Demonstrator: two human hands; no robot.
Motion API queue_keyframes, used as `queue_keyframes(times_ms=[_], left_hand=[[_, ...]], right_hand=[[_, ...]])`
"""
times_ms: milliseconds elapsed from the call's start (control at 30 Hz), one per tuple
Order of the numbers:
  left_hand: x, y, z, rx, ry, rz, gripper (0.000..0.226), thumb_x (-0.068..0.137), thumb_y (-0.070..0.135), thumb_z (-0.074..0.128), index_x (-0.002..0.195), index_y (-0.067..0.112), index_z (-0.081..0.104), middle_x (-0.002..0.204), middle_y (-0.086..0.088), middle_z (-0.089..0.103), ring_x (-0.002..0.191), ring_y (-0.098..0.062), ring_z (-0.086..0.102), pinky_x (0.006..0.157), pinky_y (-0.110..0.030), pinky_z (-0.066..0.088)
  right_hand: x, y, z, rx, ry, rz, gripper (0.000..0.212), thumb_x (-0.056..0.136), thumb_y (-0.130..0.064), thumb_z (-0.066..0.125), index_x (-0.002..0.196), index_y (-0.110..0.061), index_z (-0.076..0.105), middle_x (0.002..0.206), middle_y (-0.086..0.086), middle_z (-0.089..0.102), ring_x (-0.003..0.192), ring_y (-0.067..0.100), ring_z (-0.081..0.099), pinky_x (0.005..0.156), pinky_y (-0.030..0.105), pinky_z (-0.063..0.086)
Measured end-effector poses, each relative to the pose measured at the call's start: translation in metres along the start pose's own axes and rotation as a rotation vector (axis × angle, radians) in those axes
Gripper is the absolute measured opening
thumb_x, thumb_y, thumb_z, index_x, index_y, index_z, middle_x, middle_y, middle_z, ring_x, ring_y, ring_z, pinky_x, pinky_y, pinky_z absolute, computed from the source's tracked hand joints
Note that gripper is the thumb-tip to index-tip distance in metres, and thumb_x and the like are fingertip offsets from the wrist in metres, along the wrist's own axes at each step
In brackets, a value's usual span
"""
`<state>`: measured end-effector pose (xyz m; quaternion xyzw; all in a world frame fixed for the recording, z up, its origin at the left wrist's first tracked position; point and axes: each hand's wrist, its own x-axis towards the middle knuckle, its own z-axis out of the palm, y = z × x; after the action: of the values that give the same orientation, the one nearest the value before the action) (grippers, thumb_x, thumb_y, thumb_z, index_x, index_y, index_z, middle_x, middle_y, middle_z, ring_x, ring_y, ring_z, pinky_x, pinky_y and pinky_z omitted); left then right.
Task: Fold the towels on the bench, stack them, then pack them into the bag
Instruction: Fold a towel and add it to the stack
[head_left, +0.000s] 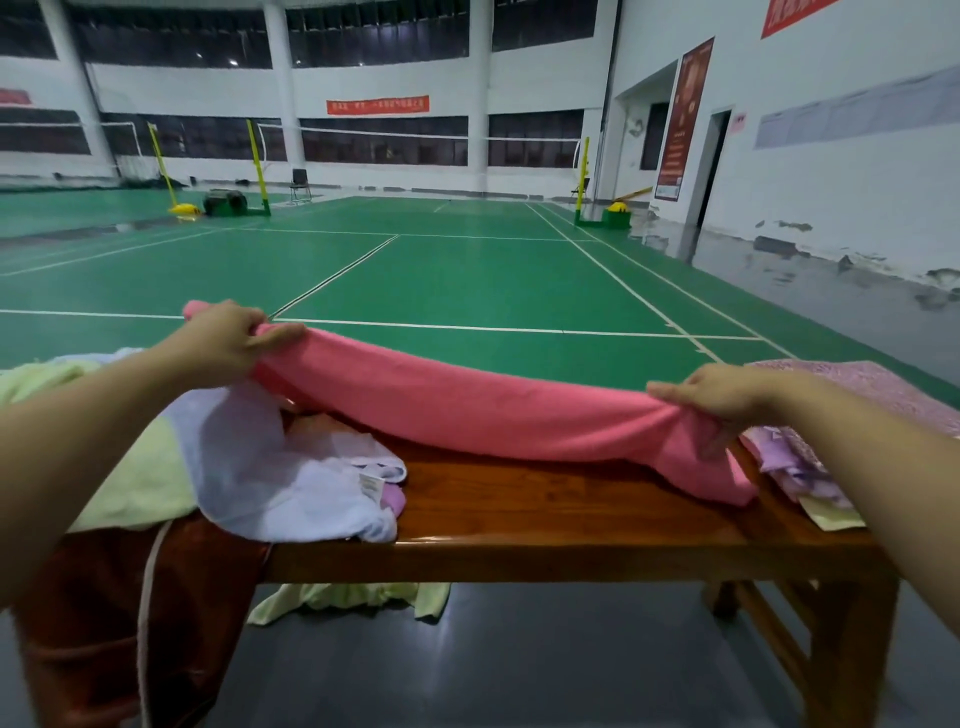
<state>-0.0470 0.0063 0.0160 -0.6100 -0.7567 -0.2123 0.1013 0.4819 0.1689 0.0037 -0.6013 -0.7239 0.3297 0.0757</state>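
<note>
A pink towel stretches across the wooden bench, sagging between my hands. My left hand pinches its raised left end above the bench. My right hand grips its right end, low near the bench top. At the left, a white towel lies rumpled over a pale yellow-green towel. A stack of folded purple and yellow towels sits at the bench's right end, beside my right forearm. A dark red drawstring bag hangs at the bench's front left.
A patterned pink cloth lies at the far right of the bench. A yellow-green cloth hangs under the bench. Beyond the bench spreads a green badminton court with net posts and a chair far off.
</note>
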Motion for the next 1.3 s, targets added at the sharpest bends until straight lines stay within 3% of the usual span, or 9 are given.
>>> queue_keyframes(times_ms=[133, 200, 367, 433, 600, 733, 1000, 1100, 1300], left_hand=[[-0.005, -0.008, 0.011, 0.009, -0.186, -0.061, 0.061, 0.091, 0.060, 0.054, 0.070, 0.004, 0.061, 0.064, -0.013, 0.053, 0.066, -0.031, 0.052, 0.065, -0.040, 0.042], [-0.006, -0.009, 0.019, 0.013, -0.230, -0.098, 0.066, 0.088, 0.065, 0.052, 0.071, 0.002, 0.062, 0.065, -0.012, 0.053, 0.066, -0.029, 0.051, 0.069, -0.040, 0.044], [0.011, 0.011, 0.023, -0.102, 0.040, -0.093, 0.068, 0.090, 0.063, 0.050, 0.058, 0.003, 0.048, 0.057, -0.016, 0.046, 0.061, -0.033, 0.047, 0.062, -0.043, 0.034], [0.023, 0.021, 0.018, -0.124, 0.255, -0.067, 0.063, 0.100, 0.047, 0.052, 0.054, 0.006, 0.040, 0.056, -0.016, 0.042, 0.062, -0.034, 0.045, 0.064, -0.043, 0.032], [0.035, 0.011, 0.015, -0.090, 0.427, -0.048, 0.059, 0.102, 0.040, 0.053, 0.056, 0.007, 0.039, 0.067, -0.025, 0.048, 0.075, -0.042, 0.050, 0.074, -0.050, 0.038], [0.026, 0.002, 0.017, -0.086, 0.292, 0.006, 0.064, 0.098, 0.050, 0.050, 0.061, -0.002, 0.049, 0.068, -0.024, 0.050, 0.071, -0.037, 0.048, 0.073, -0.048, 0.041], [-0.024, -0.007, 0.052, -0.065, 0.075, 0.087, 0.054, 0.090, 0.053, 0.061, 0.055, 0.013, 0.049, 0.063, -0.014, 0.046, 0.061, -0.030, 0.045, 0.061, -0.039, 0.032], [-0.048, -0.013, 0.071, -0.027, 0.047, 0.111, 0.042, 0.091, 0.066, 0.053, 0.082, 0.031, 0.075, 0.068, -0.006, 0.048, 0.070, -0.027, 0.048, 0.069, -0.038, 0.032], [-0.088, 0.001, 0.073, 0.067, 0.061, 0.173, 0.058, 0.091, 0.075, 0.033, 0.124, 0.042, 0.067, 0.081, 0.001, 0.055, 0.088, -0.027, 0.049, 0.089, -0.045, 0.039]], right_hand=[[0.003, 0.018, 0.006, 0.186, -0.289, 0.184, 0.071, 0.086, -0.055, 0.068, 0.124, 0.003, 0.052, 0.100, 0.024, 0.059, 0.076, 0.036, 0.072, 0.065, 0.039, 0.063], [0.012, 0.020, 0.007, 0.257, -0.236, 0.171, 0.071, 0.085, -0.054, 0.068, 0.122, 0.005, 0.053, 0.104, 0.023, 0.060, 0.079, 0.034, 0.071, 0.069, 0.040, 0.061], [0.023, -0.029, -0.003, 0.370, 0.774, -0.335, 0.074, 0.095, -0.068, 0.039, 0.125, -0.003, 0.061, 0.102, 0.004, 0.056, 0.099, 0.027, 0.056, 0.086, 0.040, 0.044], [0.013, -0.055, -0.013, 0.403, 0.930, -0.508, 0.071, 0.100, -0.064, 0.034, 0.148, -0.013, 0.047, 0.107, -0.003, 0.053, 0.114, 0.021, 0.054, 0.098, 0.038, 0.044], [0.011, -0.053, -0.025, 0.324, 0.919, -0.603, 0.062, 0.102, -0.057, 0.040, 0.139, -0.010, 0.056, 0.131, 0.013, 0.063, 0.117, 0.024, 0.058, 0.088, 0.020, 0.041], [0.018, -0.029, -0.020, 0.259, 0.838, -0.517, 0.051, 0.101, -0.056, 0.045, 0.092, -0.009, 0.062, 0.082, 0.000, 0.059, 0.084, 0.025, 0.054, 0.069, 0.033, 0.041], [0.013, 0.050, 0.034, -0.006, 0.766, -0.375, 0.052, 0.096, -0.054, 0.056, 0.071, -0.009, 0.052, 0.067, 0.010, 0.054, 0.065, 0.029, 0.052, 0.057, 0.034, 0.034], [0.002, 0.077, 0.063, -0.072, 0.746, -0.424, 0.050, 0.097, -0.053, 0.057, 0.066, -0.015, 0.046, 0.066, 0.006, 0.047, 0.063, 0.026, 0.046, 0.056, 0.039, 0.026], [-0.016, 0.115, 0.101, -0.127, 0.700, -0.373, 0.047, 0.094, -0.041, 0.065, 0.065, -0.008, 0.047, 0.068, 0.002, 0.049, 0.065, 0.019, 0.046, 0.060, 0.039, 0.032]])
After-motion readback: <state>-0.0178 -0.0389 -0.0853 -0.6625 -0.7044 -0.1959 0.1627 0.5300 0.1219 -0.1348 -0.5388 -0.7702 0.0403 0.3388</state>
